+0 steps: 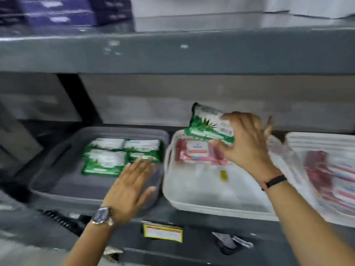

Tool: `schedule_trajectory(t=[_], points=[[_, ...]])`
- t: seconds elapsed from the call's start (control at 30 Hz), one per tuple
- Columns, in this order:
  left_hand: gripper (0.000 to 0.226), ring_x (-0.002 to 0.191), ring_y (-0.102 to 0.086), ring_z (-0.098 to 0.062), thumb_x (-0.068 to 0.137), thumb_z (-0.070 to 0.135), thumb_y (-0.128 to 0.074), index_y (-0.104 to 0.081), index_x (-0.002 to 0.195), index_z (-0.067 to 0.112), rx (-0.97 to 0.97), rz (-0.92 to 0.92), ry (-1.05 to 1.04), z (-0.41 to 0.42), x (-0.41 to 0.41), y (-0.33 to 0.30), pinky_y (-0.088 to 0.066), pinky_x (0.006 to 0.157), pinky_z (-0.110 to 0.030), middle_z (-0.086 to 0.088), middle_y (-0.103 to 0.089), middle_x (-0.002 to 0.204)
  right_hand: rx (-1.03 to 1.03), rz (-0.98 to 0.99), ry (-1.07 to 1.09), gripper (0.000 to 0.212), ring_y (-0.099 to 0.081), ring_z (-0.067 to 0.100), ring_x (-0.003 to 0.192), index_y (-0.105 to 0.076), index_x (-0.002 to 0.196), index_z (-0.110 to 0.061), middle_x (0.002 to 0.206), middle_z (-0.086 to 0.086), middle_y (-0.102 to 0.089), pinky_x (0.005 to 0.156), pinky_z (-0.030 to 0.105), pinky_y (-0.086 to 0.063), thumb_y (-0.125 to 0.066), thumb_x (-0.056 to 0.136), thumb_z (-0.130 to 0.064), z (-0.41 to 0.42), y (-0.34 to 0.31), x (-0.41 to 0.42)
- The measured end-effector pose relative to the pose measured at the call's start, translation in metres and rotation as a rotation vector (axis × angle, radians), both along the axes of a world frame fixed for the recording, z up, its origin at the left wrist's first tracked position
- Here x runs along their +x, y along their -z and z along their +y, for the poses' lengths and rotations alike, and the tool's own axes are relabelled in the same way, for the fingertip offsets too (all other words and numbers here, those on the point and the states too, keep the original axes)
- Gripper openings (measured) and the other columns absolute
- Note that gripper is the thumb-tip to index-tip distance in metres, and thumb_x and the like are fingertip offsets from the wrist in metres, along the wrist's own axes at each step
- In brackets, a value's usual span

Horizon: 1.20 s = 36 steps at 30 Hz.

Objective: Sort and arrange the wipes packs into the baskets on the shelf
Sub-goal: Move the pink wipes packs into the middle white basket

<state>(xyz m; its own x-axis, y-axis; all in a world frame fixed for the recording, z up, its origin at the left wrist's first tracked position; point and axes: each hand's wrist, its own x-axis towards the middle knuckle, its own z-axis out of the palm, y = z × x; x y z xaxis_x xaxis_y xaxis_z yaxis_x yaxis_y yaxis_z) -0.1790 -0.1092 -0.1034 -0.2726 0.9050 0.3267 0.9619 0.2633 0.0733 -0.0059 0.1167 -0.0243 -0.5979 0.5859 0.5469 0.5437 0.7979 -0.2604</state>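
My right hand (247,144) grips a green wipes pack (206,123) and holds it tilted above the far end of the middle white basket (192,204). A pink wipes pack (197,152) lies in that basket's far end. My left hand (132,185) is flat with fingers apart over the front right of the grey basket (57,185), holding nothing. Several green wipes packs (107,160) lie in the grey basket's far half. The whole view is blurred by motion.
A second white basket (315,143) with pink and red packs stands at the right edge. The shelf above (172,54) hangs low over the baskets. A yellow label (163,233) is on the shelf's front edge. Purple boxes (57,12) sit on the upper shelf.
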Motion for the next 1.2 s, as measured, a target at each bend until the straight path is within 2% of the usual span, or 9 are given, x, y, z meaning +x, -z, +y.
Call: schedule_trajectory(t=[0.1, 0.2, 0.3, 0.43, 0.6, 0.73, 0.9, 1.03, 1.2], points=[[0.068, 0.139, -0.007, -0.009, 0.098, 0.051, -0.012, -0.045, 0.128, -0.001, -0.039, -0.032, -0.133, -0.061, -0.058, 0.001, -0.002, 0.112, -0.019, -0.015, -0.046, 0.134, -0.023, -0.018, -0.136, 0.058, -0.052, 0.034, 0.112, -0.052, 0.108, -0.019, 0.114, 0.010, -0.062, 0.102, 0.070, -0.016, -0.079, 0.061, -0.041, -0.051, 0.020, -0.070], [0.073, 0.128, -0.026, -0.021, 0.099, 0.051, -0.010, -0.050, 0.124, -0.004, -0.059, -0.032, -0.190, -0.098, -0.091, 0.009, 0.004, 0.111, -0.015, -0.021, -0.052, 0.128, -0.067, -0.083, -0.212, 0.056, -0.049, 0.037, 0.116, -0.050, 0.110, -0.018, 0.117, 0.013, -0.060, 0.102, 0.072, -0.016, -0.076, 0.066, -0.039, -0.091, 0.038, -0.126], [0.075, 0.118, -0.035, -0.024, 0.100, 0.048, -0.008, -0.058, 0.116, -0.005, -0.066, 0.009, -0.213, -0.114, -0.104, 0.023, 0.003, 0.112, -0.016, -0.023, -0.060, 0.119, -0.168, -0.308, -0.224, 0.057, -0.034, 0.037, 0.129, -0.041, 0.125, -0.014, 0.131, 0.018, -0.047, 0.108, 0.068, -0.005, -0.064, 0.079, -0.038, -0.122, 0.062, -0.163], [0.066, 0.118, -0.037, -0.024, 0.100, 0.044, -0.009, -0.055, 0.119, 0.000, -0.051, 0.007, -0.197, -0.113, -0.109, 0.026, 0.001, 0.111, -0.018, -0.019, -0.060, 0.120, -0.235, -0.539, -0.178, 0.059, -0.036, 0.035, 0.128, -0.029, 0.131, -0.014, 0.136, 0.017, -0.040, 0.110, 0.066, 0.003, -0.059, 0.084, -0.034, -0.139, 0.090, -0.176], [0.068, 0.121, -0.034, -0.020, 0.099, 0.047, -0.008, -0.048, 0.128, 0.001, -0.068, -0.012, -0.149, -0.106, -0.105, 0.023, -0.001, 0.110, -0.019, -0.017, -0.056, 0.127, -0.199, -0.571, -0.213, 0.065, -0.028, 0.034, 0.134, -0.028, 0.135, -0.013, 0.143, 0.017, -0.032, 0.112, 0.063, 0.000, -0.053, 0.085, -0.047, -0.127, 0.078, -0.170], [0.067, 0.125, -0.037, -0.019, 0.098, 0.050, -0.008, -0.042, 0.133, 0.006, -0.038, -0.017, -0.017, -0.061, -0.073, 0.013, -0.005, 0.108, -0.020, -0.012, -0.052, 0.132, -0.135, -0.386, -0.204, 0.046, -0.036, 0.034, 0.129, -0.040, 0.128, -0.010, 0.139, 0.015, -0.039, 0.114, 0.057, -0.016, -0.048, 0.091, -0.037, -0.095, 0.048, -0.134], [0.063, 0.122, -0.041, -0.021, 0.098, 0.048, -0.009, -0.043, 0.129, 0.005, 0.015, 0.011, 0.171, 0.025, -0.003, 0.001, -0.007, 0.108, -0.023, -0.013, -0.056, 0.129, -0.085, -0.137, -0.065, 0.024, -0.056, 0.039, 0.103, -0.058, 0.107, -0.007, 0.115, 0.019, -0.060, 0.099, 0.049, -0.038, -0.054, 0.084, -0.015, -0.016, 0.022, -0.035], [0.059, 0.118, -0.050, -0.024, 0.099, 0.049, -0.008, -0.039, 0.129, 0.008, 0.009, 0.012, 0.281, 0.074, 0.052, 0.005, -0.011, 0.106, -0.023, -0.013, -0.058, 0.126, -0.146, -0.338, 0.122, 0.031, -0.050, 0.035, 0.114, -0.054, 0.115, -0.010, 0.124, 0.016, -0.055, 0.100, 0.045, -0.036, -0.054, 0.084, -0.008, 0.049, 0.019, 0.071], [0.054, 0.131, -0.028, -0.012, 0.099, 0.048, -0.010, -0.024, 0.143, 0.019, 0.011, 0.012, 0.339, 0.093, 0.086, 0.023, -0.005, 0.110, -0.020, -0.008, -0.053, 0.127, -0.462, -0.788, 0.302, 0.062, -0.032, 0.031, 0.132, -0.029, 0.137, -0.025, 0.144, 0.011, -0.035, 0.110, 0.049, -0.028, -0.058, 0.083, -0.019, 0.107, 0.037, 0.185]])
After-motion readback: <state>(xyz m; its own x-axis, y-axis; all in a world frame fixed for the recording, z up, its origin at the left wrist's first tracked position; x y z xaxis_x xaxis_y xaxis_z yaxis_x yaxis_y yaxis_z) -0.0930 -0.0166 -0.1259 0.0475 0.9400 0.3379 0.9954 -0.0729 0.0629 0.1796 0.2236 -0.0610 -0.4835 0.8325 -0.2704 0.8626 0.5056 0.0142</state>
